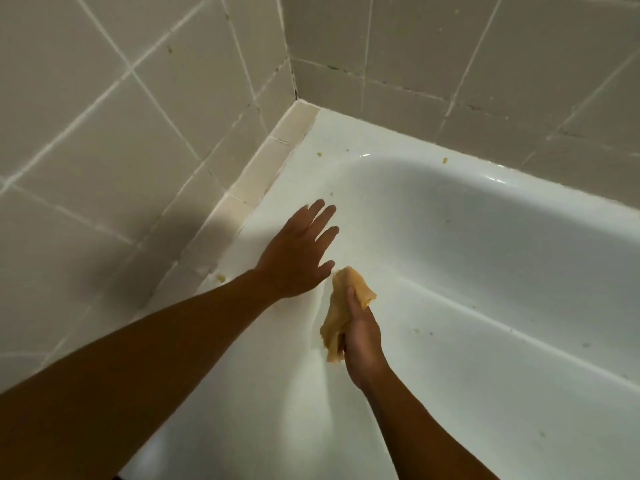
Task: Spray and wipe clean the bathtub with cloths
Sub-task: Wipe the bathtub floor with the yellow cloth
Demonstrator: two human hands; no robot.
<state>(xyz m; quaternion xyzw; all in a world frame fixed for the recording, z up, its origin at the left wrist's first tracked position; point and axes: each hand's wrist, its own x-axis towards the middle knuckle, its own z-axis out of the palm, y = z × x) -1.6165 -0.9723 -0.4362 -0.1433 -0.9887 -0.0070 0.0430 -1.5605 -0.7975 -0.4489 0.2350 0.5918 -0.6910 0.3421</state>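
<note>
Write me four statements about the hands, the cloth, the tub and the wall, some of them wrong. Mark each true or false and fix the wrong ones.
1. The right hand holds a yellow cloth. True.
2. The left hand holds a spray bottle. False: it is open with straight, spread fingers and holds nothing, by the bathtub rim.
3. Small yellowish specks lie on the bathtub rim near the corner. True.
4. The wall is covered in blue tiles. False: the tiles are beige with pale grout.
</note>
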